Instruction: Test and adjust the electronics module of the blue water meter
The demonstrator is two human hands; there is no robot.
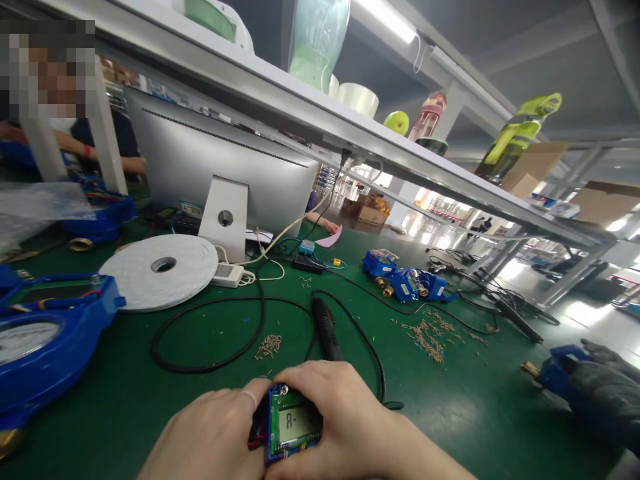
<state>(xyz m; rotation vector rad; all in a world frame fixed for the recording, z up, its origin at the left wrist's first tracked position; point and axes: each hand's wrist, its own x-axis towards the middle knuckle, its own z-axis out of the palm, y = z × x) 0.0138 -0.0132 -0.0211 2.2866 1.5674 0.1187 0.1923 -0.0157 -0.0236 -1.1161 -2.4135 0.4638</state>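
Observation:
Low in the head view, a small blue meter housing (pixel 269 427) holds a green circuit board and a lit display reading something like "A-". My left hand (pixel 210 430), with a ring on one finger, is closed against its left side, where dark and red wires show. Around its top, right side and lower edge, my right hand (pixel 345 413) is curled and grips it. Just beyond my hands lies a black corded screwdriver (pixel 326 327), its near end hidden by my right hand. A loose pile of small screws (pixel 270 346) sits left of it.
Larger blue meter (pixel 65 353) at left, white tape roll (pixel 197 267) behind it. Monitor (pixel 280 193) stands under a shelf (pixel 280 87). More blue meters (pixel 405 283) and scattered screws (pixel 430 337) lie right. A grey-gloved hand (pixel 607 383) touches another blue meter at far right.

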